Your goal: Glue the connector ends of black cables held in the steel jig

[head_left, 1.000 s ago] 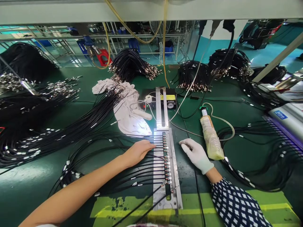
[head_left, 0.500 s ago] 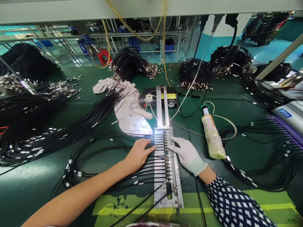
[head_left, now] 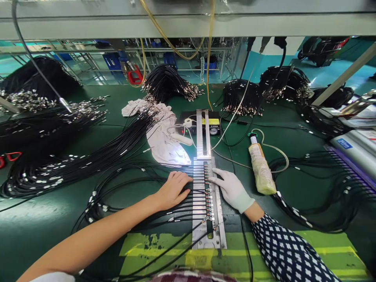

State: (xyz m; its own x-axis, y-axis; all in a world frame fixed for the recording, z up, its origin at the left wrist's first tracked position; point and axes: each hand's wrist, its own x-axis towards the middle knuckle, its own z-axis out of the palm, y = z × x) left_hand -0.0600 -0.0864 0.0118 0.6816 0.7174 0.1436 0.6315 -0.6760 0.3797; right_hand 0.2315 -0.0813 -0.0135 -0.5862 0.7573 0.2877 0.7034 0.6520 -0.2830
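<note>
A slotted metal jig (head_left: 199, 211) lies lengthwise before me, with a row of thin black cables (head_left: 179, 202) running into it from the left. Small metal connectors (head_left: 209, 200) line its right part. My bare left hand (head_left: 173, 191) rests over the cables at the jig's left edge, fingers stretched out, thumb apart. On the other side, my right hand (head_left: 235, 191) wears a white glove. Its fingers are apart, and the extended ones reach the connectors near the jig's upper half. Neither hand visibly grips anything. Two cables (head_left: 176, 256) cross the jig's lower end at a slant.
Beyond the jig stands a black controller box (head_left: 216, 127). A white cloth (head_left: 160, 143) lies left of it under cable bundles (head_left: 129, 135). To the right is a wrapped syringe (head_left: 261, 168) with a hose. More cable piles (head_left: 241, 96) line the bench's far edge.
My left hand has shifted slightly down along the cables, its thumb drawn back from the jig. My right hand stays at the connectors. The camera view has tilted up a little.
</note>
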